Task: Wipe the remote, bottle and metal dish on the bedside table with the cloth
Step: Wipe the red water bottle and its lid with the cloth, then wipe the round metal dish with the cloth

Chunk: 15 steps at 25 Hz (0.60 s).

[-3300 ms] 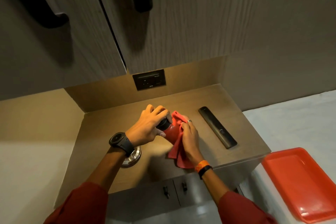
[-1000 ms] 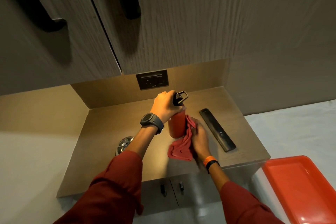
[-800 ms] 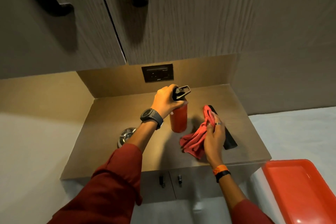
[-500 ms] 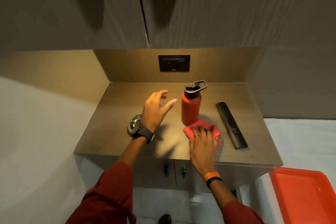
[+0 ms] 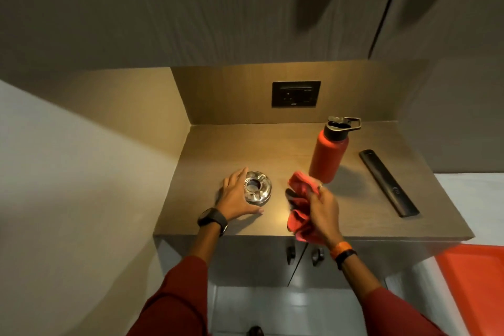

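Two hands are working over the bench: our left hand is cupping the dish, grip loose around it; our right hand is clenching the cloth; bottle is standing upright, remote lying rightmost.

Tabletop back-left corner and left rear edge open for a hand. Bottle upright toward back right; remote lies along right edge. Narrow bare strip between them.
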Motion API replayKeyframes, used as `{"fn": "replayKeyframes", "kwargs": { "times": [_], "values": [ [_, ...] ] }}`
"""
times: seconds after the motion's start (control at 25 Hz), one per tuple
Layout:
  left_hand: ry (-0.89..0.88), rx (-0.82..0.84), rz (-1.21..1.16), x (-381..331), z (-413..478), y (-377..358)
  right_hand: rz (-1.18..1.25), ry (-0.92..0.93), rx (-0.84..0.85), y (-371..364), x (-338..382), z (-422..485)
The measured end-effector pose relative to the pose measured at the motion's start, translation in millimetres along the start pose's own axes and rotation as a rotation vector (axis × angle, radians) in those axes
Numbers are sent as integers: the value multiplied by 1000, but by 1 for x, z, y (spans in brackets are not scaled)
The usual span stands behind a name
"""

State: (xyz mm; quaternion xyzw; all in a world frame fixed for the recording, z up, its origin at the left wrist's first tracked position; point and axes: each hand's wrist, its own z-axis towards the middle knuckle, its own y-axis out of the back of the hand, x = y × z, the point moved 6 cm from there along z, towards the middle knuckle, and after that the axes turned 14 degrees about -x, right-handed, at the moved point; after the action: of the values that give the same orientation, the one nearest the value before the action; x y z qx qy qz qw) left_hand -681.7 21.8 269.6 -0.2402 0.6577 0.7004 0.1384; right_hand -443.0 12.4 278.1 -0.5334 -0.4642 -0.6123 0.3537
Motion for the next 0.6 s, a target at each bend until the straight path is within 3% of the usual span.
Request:
{"fn": "replayKeyframes", "kwargs": {
  "times": [0.04, 0.08, 0.16, 0.24, 0.28, 0.6],
  "values": [
    [21, 8, -37, 5, 4, -1, 128, -26, -31, -10, 11, 1],
    [46, 6, -83, 8, 5, -4, 111, 101, -46, -21, 30, 3],
    [88, -23, -160, 15, 5, -8, -209, 430, 119, -65, 49, -6],
    [89, -49, -214, 22, 7, -13, -652, 530, 329, -112, 21, -21],
    [83, -60, -233, 25, 8, -13, -766, 544, 349, -123, 8, -23],
    [67, -121, -315, 32, 12, -3, -597, 619, 389, -120, 16, -14]
  ]
}}
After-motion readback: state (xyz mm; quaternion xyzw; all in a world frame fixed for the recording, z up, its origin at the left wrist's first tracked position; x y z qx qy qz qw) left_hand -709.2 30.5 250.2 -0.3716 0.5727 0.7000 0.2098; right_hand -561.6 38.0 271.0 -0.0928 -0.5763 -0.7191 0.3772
